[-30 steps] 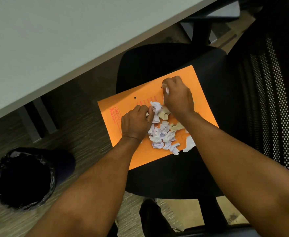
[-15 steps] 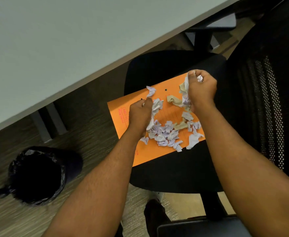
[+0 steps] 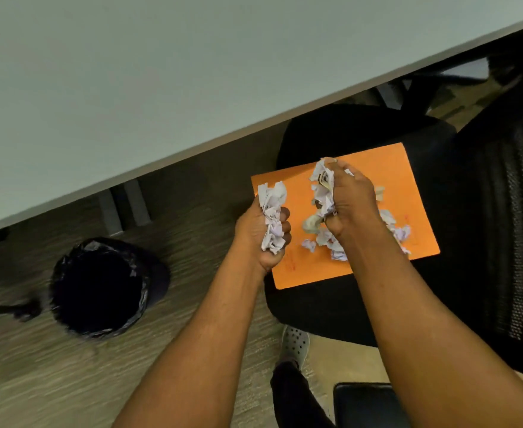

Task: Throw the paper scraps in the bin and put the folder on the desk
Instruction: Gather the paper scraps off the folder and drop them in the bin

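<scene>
— Clutching anything? 
— Both fists are closed on paper scraps [image 3: 273, 217]: left hand [image 3: 261, 230], right hand [image 3: 351, 202]. More lie on the orange folder [image 3: 408, 193] on the chair [image 3: 331, 304]. The bin [image 3: 96, 285] stands left, beside the table [image 3: 130, 72].

Crumpled white paper scraps [image 3: 334, 242] sit scattered mid-right on the flat orange folder [image 3: 402, 180], with more bunched in fists just above it. The black-lined bin [image 3: 142, 273] stands open at lower left, and the pale desk [image 3: 130, 81] fills the upper left.
</scene>
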